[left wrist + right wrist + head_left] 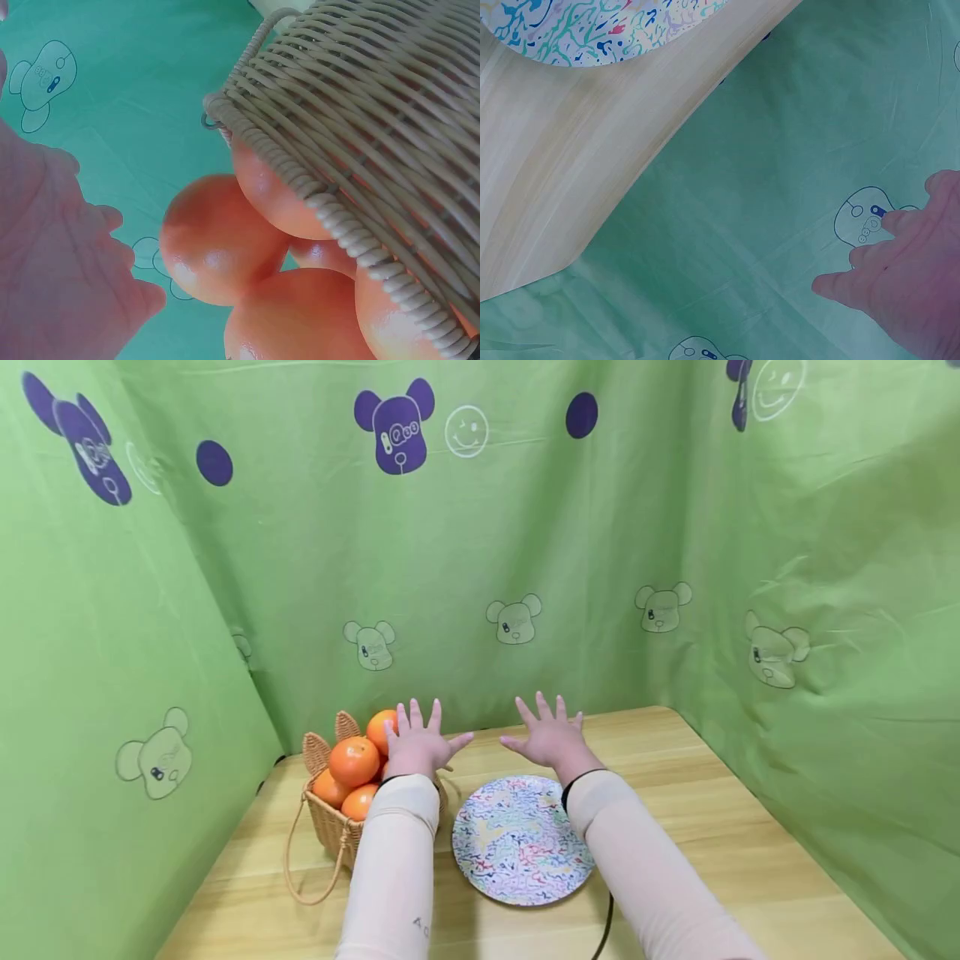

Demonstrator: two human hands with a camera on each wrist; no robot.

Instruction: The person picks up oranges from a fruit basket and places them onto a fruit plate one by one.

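Oranges (355, 762) fill a basket (330, 831) beside a disc (522, 843) on the table (712, 793), green cloth (585, 543) (cartoon-printed) around; the left hand (417, 749), near the oranges, and the right hand (553, 742) both have fingers spread apart

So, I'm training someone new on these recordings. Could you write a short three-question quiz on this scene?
1. What does the wicker basket hold?
2. True or false: the right hand is spread and holds nothing.
3. In the head view, what lies on the table to the right of the basket?
A) a knife
B) a round patterned disc
C) a cup

Key: 1. Round orange fruit; 2. True; 3. B
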